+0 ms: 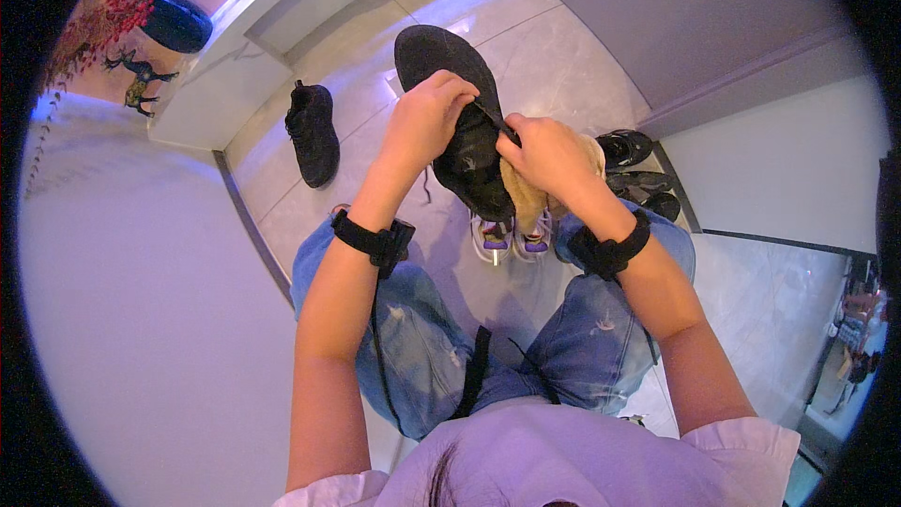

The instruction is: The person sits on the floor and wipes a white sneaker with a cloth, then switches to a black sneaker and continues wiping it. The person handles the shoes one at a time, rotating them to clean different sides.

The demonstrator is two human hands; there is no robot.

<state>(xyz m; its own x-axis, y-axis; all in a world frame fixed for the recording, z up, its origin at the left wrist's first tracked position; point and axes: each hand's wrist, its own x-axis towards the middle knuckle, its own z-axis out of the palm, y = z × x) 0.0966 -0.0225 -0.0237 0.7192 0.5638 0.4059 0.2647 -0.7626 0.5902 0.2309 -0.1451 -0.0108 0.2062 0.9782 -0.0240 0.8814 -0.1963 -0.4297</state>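
A black shoe (468, 148) is held up between my two hands, above the tiled floor. My left hand (434, 109) pinches the shoe's dark upper edge or tongue with thumb and fingertips. On the other side, my right hand (542, 151) grips the same dark piece near the shoe's opening. A tan cloth (522, 193) hangs under my right hand, against the shoe; whether that hand also holds it, I cannot tell. One dark lace dangles beside the shoe. Another black shoe (313, 134) lies on the floor to the left.
Light sneakers with purple parts (495, 238) stand on the floor between my knees. Several dark shoes (626, 148) sit by the wall at right. At upper left, a white ledge (218, 95) bears deer figurines (141, 81) and a dark vase (176, 21) with red berry stems.
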